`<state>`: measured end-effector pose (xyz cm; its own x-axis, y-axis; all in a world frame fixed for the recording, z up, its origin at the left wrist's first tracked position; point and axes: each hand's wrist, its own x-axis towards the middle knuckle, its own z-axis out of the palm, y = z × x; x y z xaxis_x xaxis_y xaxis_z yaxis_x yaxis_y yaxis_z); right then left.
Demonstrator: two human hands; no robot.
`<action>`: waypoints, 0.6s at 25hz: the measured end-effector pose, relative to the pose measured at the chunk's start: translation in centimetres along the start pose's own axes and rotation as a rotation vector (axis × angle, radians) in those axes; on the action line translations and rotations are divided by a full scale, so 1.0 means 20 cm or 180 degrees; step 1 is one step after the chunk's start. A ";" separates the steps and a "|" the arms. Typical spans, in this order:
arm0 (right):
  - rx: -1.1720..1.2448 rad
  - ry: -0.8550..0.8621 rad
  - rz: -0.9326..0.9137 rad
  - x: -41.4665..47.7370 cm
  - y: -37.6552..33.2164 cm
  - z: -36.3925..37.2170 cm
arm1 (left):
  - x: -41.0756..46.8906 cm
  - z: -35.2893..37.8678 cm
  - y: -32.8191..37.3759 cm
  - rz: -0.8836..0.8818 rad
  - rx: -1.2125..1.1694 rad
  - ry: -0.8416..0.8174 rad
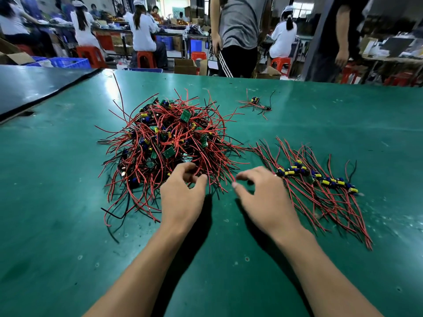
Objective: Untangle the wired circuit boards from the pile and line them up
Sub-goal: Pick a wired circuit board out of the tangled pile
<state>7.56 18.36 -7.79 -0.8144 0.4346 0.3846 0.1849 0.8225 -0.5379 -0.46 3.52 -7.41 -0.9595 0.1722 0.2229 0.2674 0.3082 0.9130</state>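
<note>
1. the pile (164, 143) of wired circuit boards sits mid-bench, a dense knot of red and black wires with green boards buried in it. most of the work is in there.
2. to its right, a row (320, 177) of freed boards lies on the green bench (68, 202), bodies side by side in a slanted line, wires fanned out fore and aft.
3. a small stray cluster (255, 104) lies well apart at the far side, not in the row.
4. the left hand (180, 193) is at the pile's near edge, fingers curled in among the wires. i cannot tell whether its grip is clamped on one.
5. the right hand (261, 197) hovers between pile and row, its grip apart, loosely curled and holding nothing that shows.
6. judged from this, the task is early: a small share lined up, the bulk untouched.
</note>
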 end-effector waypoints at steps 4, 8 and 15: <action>-0.0440 -0.0457 -0.0066 -0.02 -0.02 0.08 | 0.05 0.01 -0.04 0.0267 0.0916 -0.0555; -0.0460 -0.0242 0.0364 0.00 0.03 0.04 | 0.04 0.02 -0.05 0.0580 0.1526 -0.0631; -0.0178 -0.0301 0.0693 0.03 0.08 -0.03 | -0.15 0.03 0.10 0.0664 -0.0216 -0.1842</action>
<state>7.70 20.26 -7.97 -0.7995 0.5697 0.1907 0.3898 0.7334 -0.5569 2.97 4.10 -6.41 -0.6789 0.7079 0.1948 0.4197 0.1564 0.8941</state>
